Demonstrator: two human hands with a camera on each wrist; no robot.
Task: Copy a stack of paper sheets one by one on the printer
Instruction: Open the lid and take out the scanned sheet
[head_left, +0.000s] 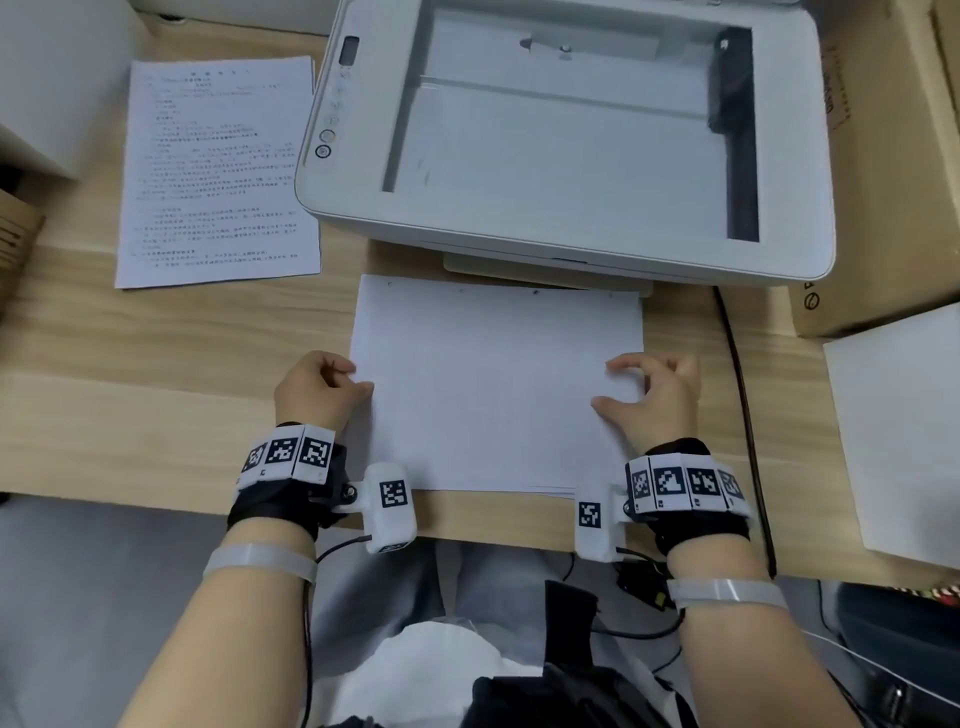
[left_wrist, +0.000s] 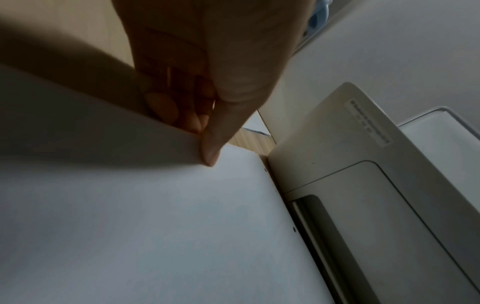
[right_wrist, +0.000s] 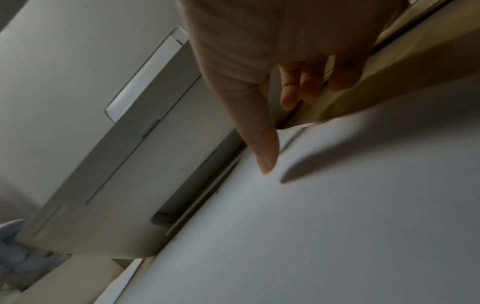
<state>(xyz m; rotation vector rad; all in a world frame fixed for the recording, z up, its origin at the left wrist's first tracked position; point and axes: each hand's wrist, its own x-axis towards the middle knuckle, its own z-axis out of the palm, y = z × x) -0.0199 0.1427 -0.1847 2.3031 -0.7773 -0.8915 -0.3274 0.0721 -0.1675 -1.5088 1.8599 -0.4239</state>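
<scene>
A stack of white sheets (head_left: 493, 389), blank side up, lies on the desk in front of the printer (head_left: 519, 228). The printer's lid is up and its scanner glass (head_left: 561, 150) is bare. My left hand (head_left: 358, 376) pinches the top sheet's left edge. In the left wrist view the thumb (left_wrist: 210, 150) lies on top and the fingers sit under the lifted sheet (left_wrist: 91, 123). My right hand (head_left: 610, 384) grips the right edge. There the thumb (right_wrist: 265, 152) presses down, the fingers curl past the edge and the paper (right_wrist: 337, 205) bulges up.
A printed sheet (head_left: 218, 171) lies face up left of the printer. A cardboard box (head_left: 883, 182) stands against the printer's right side, with a white board (head_left: 904, 441) in front of it. A black cable (head_left: 743, 405) runs down the desk right of the stack.
</scene>
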